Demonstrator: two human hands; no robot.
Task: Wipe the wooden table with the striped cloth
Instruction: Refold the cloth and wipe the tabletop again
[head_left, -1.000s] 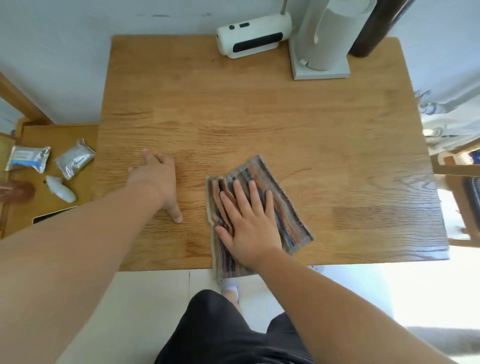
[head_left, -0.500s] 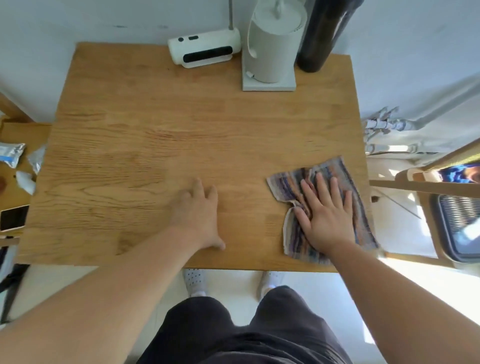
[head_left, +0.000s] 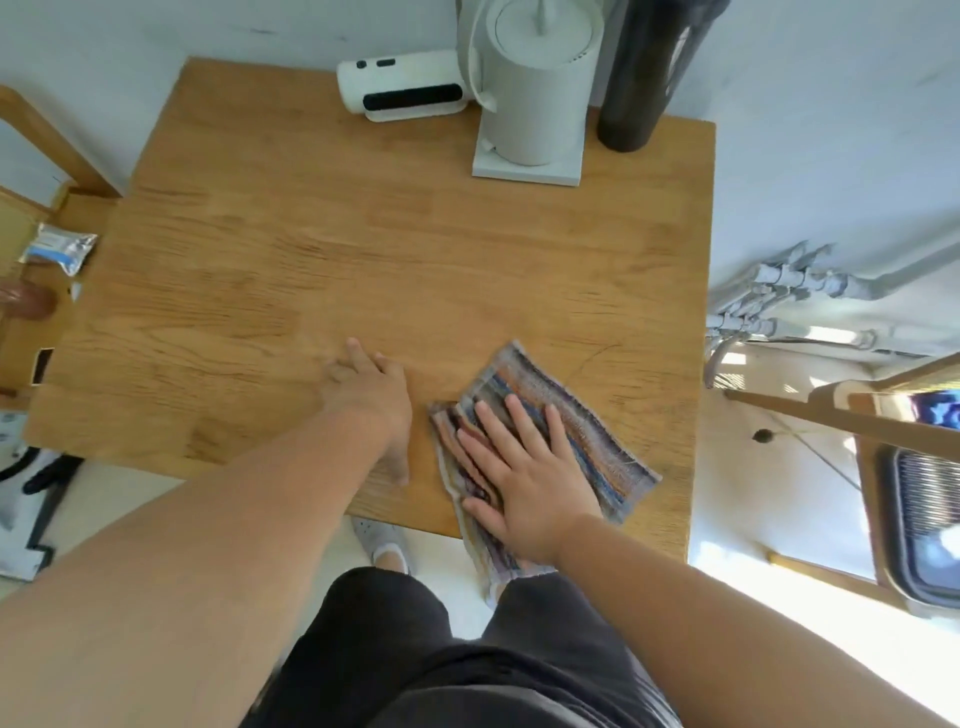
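The striped cloth (head_left: 571, 426) lies on the wooden table (head_left: 363, 249) near its front right part, with one end hanging over the front edge. My right hand (head_left: 519, 478) presses flat on the cloth with straight, spread fingers. Just to the left of the cloth, my left hand (head_left: 371, 395) rests flat on the bare wood, its thumb pointing toward the table's front edge. The two hands are apart by a narrow strip of wood.
At the back of the table stand a white kettle (head_left: 535, 88) on its base, a white oblong device (head_left: 402, 85) and a dark bottle (head_left: 644, 73). A lower shelf with packets (head_left: 60, 249) is to the left. A wooden chair (head_left: 857, 431) stands at the right.
My right hand has slid the cloth from the table's right edge back toward the middle, and the cloth now hangs over the front edge. The left hand stays flat on the wood.
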